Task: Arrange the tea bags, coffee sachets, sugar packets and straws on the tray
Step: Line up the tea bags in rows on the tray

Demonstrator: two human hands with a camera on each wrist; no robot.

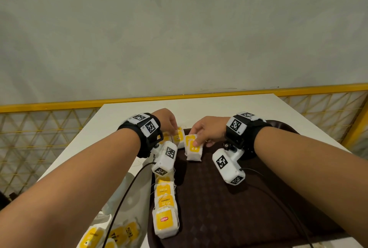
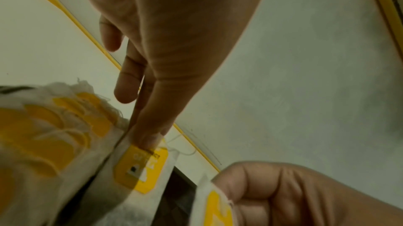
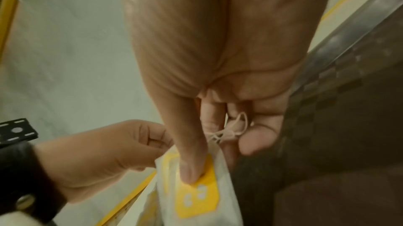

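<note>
The right hand [image 1: 207,131] pinches a Lipton tea bag [image 1: 192,149] over the far end of the dark brown tray [image 1: 229,204] on the white desk [image 1: 209,104], and the left hand [image 1: 167,120] pinches another tea bag [image 1: 178,137] just beside it at the tray's far left corner.

One dark tray [image 1: 229,198], one white table [image 1: 179,106], at least eight tea bags [image 1: 165,222], two hands [image 1: 207,130]
</note>
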